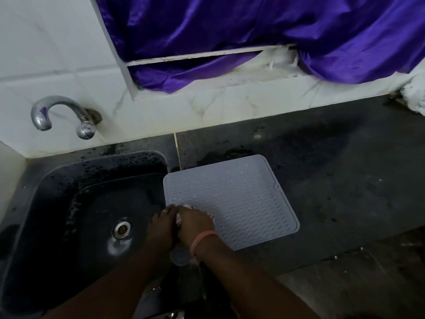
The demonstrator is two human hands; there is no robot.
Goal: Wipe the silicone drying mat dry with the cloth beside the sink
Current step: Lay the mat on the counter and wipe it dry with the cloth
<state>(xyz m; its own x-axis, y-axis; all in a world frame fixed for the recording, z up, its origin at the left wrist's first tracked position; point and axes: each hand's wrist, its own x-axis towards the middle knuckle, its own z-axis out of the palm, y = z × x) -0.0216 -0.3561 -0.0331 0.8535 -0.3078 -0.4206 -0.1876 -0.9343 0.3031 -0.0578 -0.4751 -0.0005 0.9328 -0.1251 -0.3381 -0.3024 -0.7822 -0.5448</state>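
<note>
Gripping cloth (pixel 187 207) | right hand (pixel 195 224) beside left hand (pixel 164 224) | mat (pixel 239 199) left edge overhangs sink (pixel 69 185)

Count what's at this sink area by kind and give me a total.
Mat: 1
Cloth: 1
Sink: 1
Tap: 1
Purple curtain: 1
Hands: 2, left hand and right hand
Total: 7

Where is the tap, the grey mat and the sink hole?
tap (pixel 57 104), head view, top of its curved spout
grey mat (pixel 241 199), head view, ridged middle
sink hole (pixel 122 229), head view, metal drain ring
</note>
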